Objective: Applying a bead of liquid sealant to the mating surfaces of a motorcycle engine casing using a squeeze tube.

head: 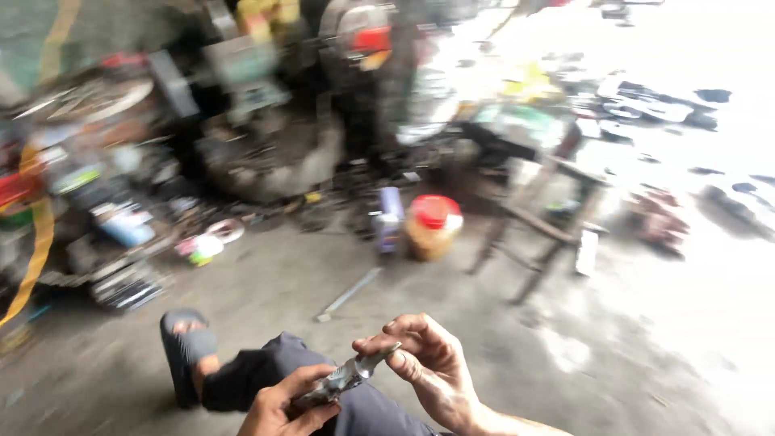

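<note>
My left hand [282, 406] grips the lower end of a small grey metal part [349, 375] held over my lap. My right hand [426, 362] pinches its upper, pointed end between thumb and fingers. Both hands look grimy. The part is slim and shiny, and motion blur hides its details. Below the hands lie my knee in dark trousers [266, 367] and my foot in a grey sandal [184, 347] on the concrete floor.
A jar with a red lid [432, 226] and a purple box [389, 218] stand on the floor ahead. A metal rod [347, 295] lies nearby. A wooden stool [541, 218] stands right of them. Cluttered tools and machine parts [121, 202] fill the left and back.
</note>
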